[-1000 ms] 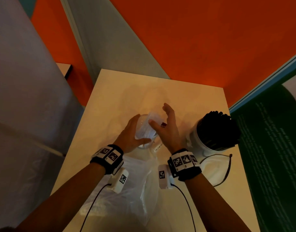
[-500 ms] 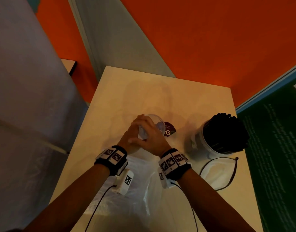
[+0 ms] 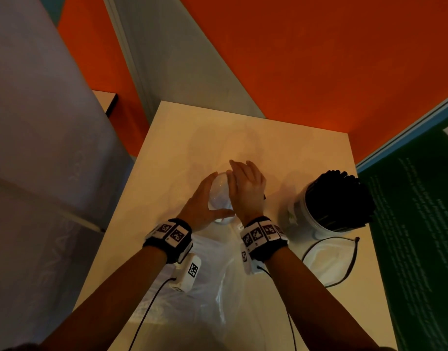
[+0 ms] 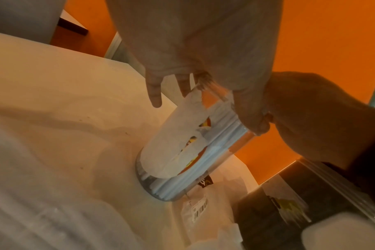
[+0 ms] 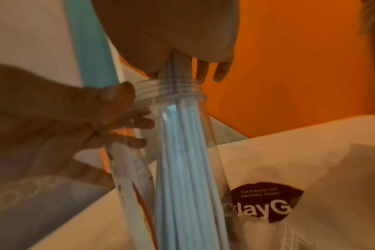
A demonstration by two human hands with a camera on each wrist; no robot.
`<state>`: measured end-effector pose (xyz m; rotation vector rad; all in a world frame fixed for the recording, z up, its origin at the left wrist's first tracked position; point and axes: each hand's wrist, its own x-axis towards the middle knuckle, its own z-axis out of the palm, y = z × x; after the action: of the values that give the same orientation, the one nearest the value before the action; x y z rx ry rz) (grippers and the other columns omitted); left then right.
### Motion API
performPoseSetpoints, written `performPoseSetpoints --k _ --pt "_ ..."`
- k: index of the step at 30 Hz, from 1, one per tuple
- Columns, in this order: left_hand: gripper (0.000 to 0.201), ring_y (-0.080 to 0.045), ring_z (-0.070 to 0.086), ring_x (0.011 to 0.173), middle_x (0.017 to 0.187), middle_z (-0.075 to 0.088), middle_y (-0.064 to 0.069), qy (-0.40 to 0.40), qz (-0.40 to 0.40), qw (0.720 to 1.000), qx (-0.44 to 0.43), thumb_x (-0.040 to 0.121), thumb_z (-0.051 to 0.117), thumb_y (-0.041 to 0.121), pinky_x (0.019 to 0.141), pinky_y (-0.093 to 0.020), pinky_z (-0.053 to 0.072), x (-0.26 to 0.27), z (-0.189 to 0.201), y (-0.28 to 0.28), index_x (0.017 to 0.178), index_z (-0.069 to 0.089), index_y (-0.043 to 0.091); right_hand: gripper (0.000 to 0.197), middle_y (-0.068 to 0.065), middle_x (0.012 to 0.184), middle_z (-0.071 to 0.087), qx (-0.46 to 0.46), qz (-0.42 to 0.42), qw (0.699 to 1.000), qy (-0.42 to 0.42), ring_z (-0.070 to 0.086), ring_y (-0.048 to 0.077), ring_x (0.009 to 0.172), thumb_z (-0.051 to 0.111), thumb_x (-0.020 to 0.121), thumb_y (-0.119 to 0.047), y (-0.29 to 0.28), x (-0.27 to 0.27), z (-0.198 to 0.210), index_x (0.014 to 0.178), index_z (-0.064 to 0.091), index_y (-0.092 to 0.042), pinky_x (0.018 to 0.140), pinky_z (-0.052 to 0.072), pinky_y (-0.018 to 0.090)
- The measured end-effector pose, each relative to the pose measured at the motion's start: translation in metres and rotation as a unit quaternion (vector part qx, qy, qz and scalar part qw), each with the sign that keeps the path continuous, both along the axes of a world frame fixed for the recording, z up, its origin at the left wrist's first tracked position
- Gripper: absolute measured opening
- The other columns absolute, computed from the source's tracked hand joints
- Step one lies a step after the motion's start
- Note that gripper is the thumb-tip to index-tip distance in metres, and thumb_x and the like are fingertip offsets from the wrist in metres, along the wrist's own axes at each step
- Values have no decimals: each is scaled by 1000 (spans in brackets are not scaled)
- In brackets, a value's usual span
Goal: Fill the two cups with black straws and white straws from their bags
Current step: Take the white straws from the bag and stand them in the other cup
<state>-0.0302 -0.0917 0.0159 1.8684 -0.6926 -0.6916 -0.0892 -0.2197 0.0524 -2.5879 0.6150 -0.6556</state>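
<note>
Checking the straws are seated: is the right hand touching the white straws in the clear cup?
Touching. The right wrist view shows the right hand pressing its palm on the white straws above the clear cup.

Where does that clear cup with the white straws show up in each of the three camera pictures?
Head: the clear cup sits mid-table between the left hand and right hand.
Left wrist: centre, cup leaning, base on the table.
Right wrist: centre, cup running top to bottom, white straws inside.
Shared landmark: the orange wall.
</note>
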Motion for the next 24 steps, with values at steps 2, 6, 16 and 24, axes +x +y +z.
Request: performPoseSetpoints --k 2,6,16,24 --pt "109 -9 25 138 155 21 6 1 1 1000 7 67 82 43 106 -26 28 0 1 1 149 12 30 38 2 126 63 28 -20 999 42 49 25 126 46 97 -37 -5 -1 4 127 59 -19 100 35 43" --pt "125 2 12 139 152 7 23 8 -30 999 11 64 84 45 109 -23 20 3 5 4 151 -4 28 50 1 140 50 187 19 982 20 40 22 132 27 98 -47 -20 -14 17 144 36 -31 110 28 41" --pt "60 -3 49 68 77 50 15 -117 -96 962 225 60 43 91 59 -23 36 -74 15 64 81 45 35 32 3 104 67 240 189 876 374 60 17 98 44 84 2 19 -140 -22 92 71 -14 97 46 32" --pt "20 -23 61 75 83 65 -7 -119 -198 932 278 92 52 32 67 -35 47 -109 11 76 78 53 18 29 16 118 52 167 199 894 366 47 29 112 55 89 -19 83 -140 -61 112 58 -2 94 38 32"
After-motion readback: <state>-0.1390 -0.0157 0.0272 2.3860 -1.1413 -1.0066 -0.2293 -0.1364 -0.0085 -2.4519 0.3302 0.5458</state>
